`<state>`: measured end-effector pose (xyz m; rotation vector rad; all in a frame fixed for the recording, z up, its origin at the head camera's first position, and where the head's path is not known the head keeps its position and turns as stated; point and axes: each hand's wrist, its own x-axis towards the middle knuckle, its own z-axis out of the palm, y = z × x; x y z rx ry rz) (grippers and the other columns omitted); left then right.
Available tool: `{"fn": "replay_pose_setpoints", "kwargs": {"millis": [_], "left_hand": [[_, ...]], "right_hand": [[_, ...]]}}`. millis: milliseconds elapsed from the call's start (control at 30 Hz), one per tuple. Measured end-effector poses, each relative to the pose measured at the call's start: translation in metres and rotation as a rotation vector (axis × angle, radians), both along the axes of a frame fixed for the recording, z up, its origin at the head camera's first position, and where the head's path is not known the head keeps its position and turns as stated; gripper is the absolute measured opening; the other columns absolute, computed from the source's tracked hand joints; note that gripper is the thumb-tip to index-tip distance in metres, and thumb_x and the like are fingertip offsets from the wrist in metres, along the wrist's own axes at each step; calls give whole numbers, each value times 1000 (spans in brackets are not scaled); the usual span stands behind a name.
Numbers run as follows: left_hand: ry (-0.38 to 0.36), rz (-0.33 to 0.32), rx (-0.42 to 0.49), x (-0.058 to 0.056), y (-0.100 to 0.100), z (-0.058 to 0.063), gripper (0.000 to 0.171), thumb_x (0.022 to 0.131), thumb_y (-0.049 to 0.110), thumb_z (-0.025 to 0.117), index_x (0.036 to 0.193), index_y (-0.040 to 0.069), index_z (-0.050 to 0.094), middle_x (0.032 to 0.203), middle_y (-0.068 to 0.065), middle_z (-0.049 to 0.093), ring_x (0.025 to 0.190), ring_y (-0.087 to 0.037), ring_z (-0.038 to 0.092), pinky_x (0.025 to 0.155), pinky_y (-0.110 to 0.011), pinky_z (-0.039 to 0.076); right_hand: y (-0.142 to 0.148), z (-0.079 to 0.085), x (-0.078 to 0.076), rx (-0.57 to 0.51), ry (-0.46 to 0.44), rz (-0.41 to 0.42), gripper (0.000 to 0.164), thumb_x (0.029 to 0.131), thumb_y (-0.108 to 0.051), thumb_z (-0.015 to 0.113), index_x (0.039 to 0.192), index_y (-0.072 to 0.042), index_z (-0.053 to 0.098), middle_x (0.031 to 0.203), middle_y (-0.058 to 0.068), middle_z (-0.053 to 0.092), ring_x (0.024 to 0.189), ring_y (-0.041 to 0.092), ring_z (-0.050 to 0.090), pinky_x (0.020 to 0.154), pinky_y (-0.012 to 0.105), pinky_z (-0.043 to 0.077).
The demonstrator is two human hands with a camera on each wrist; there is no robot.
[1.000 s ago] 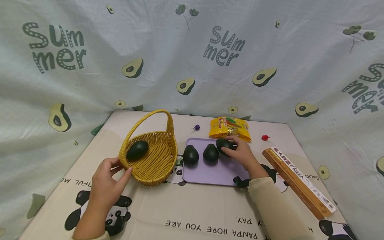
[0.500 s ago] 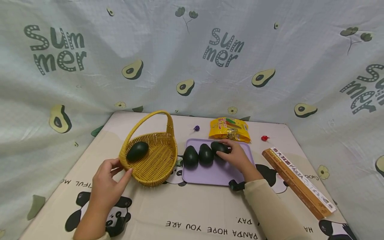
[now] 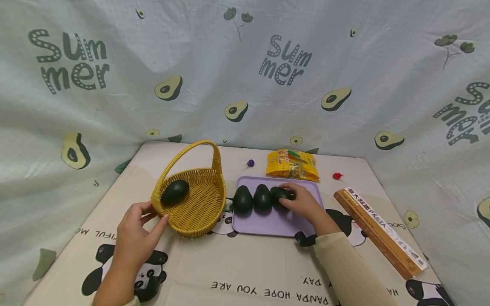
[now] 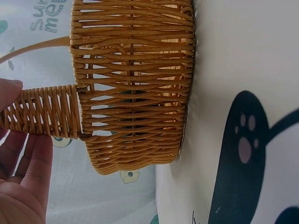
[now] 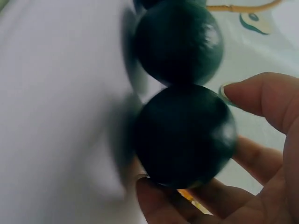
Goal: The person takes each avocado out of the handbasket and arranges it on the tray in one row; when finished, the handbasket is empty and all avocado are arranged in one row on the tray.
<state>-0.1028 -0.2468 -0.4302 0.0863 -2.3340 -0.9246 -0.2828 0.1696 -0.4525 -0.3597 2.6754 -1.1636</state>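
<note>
My left hand [image 3: 137,231] pinches the foot of the handle of a yellow woven basket [image 3: 199,212], thumb on one side and fingers on the other, as the left wrist view also shows. One dark green avocado [image 3: 175,192] lies inside the basket at its left. On the lilac tray [image 3: 264,226], three avocados form a row: a left avocado [image 3: 243,200], a middle avocado [image 3: 262,199] and a right avocado [image 3: 280,198]. My right hand [image 3: 305,205] has its thumb and fingers curled around the right avocado, which touches the middle one in the right wrist view [image 5: 184,135].
Behind the tray lies a yellow snack bag [image 3: 292,165]. A purple wrapped candy [image 3: 250,162] and a red wrapped candy [image 3: 337,175] lie toward the back. A long pasta box [image 3: 380,231] slants along the right side. A printed cloth [image 3: 245,85] hangs behind the table.
My right hand has moved the right avocado leftward and slightly nearer to me. The middle avocado has shifted left toward the left one. The left hand stays on the basket handle.
</note>
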Motion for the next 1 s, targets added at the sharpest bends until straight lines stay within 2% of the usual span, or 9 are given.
{"fn": "replay_pose_setpoints", "kwargs": {"millis": [100, 367, 633, 767, 1000], "left_hand": [[-4, 1, -2, 0, 0, 0, 49, 81, 1, 85, 120, -2, 56, 116, -14, 62, 109, -31, 68, 94, 7, 37], [-10, 5, -12, 0, -1, -1, 49, 82, 2, 84, 121, -2, 56, 116, -14, 62, 110, -31, 68, 95, 2, 42], [-2, -2, -14, 0, -1, 0, 49, 81, 2, 85, 120, -3, 56, 116, -15, 62, 109, -32, 68, 94, 4, 40], [0, -3, -12, 0, -1, 0, 48, 81, 2, 85, 120, -3, 56, 115, -15, 62, 108, -32, 68, 93, 8, 36], [4, -4, -11, 1, 0, 0, 49, 81, 2, 85, 120, -3, 56, 115, -15, 62, 109, -32, 68, 93, 8, 36]], "right_hand": [[4, 3, 3, -2, -9, 15, 54, 90, -31, 76, 140, -20, 59, 141, 17, 61, 120, 38, 62, 106, 56, 54], [6, 3, 6, -12, -36, 13, 65, 81, -34, 86, 139, -20, 60, 134, 13, 62, 113, 31, 64, 97, 48, 58], [7, 5, 8, -30, -53, 0, 64, 84, -34, 85, 141, -20, 59, 140, 14, 60, 119, 34, 64, 102, 52, 57], [9, 4, 8, -45, -53, 5, 64, 85, -34, 84, 142, -20, 58, 140, 13, 61, 121, 34, 64, 104, 53, 56], [13, 6, 9, -62, -32, 30, 63, 86, -33, 83, 142, -18, 58, 138, 14, 63, 120, 34, 64, 104, 54, 56]]}}
